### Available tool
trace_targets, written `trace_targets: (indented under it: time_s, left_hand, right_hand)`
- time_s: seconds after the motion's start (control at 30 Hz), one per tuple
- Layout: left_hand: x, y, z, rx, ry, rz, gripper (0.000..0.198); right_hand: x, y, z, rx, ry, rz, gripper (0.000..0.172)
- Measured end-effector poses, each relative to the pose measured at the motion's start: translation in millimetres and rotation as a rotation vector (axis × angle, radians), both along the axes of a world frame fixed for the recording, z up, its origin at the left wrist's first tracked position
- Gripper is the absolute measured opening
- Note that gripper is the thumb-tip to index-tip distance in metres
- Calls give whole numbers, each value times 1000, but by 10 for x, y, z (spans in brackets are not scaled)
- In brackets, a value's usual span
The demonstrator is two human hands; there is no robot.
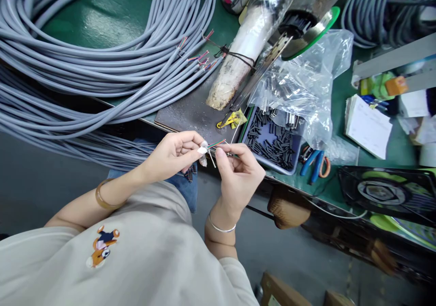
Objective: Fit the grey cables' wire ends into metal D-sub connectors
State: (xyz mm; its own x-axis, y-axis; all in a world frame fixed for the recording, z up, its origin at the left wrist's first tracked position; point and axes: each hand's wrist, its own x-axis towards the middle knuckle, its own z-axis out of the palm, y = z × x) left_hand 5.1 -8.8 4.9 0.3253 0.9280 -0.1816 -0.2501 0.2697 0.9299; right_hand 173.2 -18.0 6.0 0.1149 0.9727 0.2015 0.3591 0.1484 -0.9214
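Note:
Thin coloured wires (216, 143), green and red among them, stretch between my two hands above the bench's front edge. My left hand (179, 154) pinches them between thumb and fingers; a pale strand hangs down beside its fingertips. On the other side, my right hand (236, 167) is closed in a pinch on the wires' far ends, thumb against forefinger. Where the wires run inside my left hand is hidden. Just beyond my right hand stands a tray (289, 166) of short black tube pieces (272, 147). Small black connectors (190, 173) show below my left hand, over my lap.
Coiled grey cables (112, 83) with stripped ends cover the bench's left. A wrapped white cylinder (235, 65) slants behind a yellow-handled tool (231, 120). Rightward are a clear plastic bag (303, 79), blue-handled pliers (312, 163), a paper pad (368, 126) and a black fan (384, 192).

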Motion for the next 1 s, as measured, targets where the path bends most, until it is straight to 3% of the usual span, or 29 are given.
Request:
trace_targets:
  time_s: [0.33, 0.6, 1.0]
  left_hand:
    - [22, 1, -13, 41, -13, 21, 15]
    - [18, -8, -4, 82, 11, 9, 10]
    - [29, -40, -51, 164, 150, 60, 13]
  right_hand:
    - [25, 40, -17, -136, 98, 56, 15]
    - [33, 75, -13, -119, 126, 108, 14]
    - [26, 55, -5, -100, 117, 68, 13]
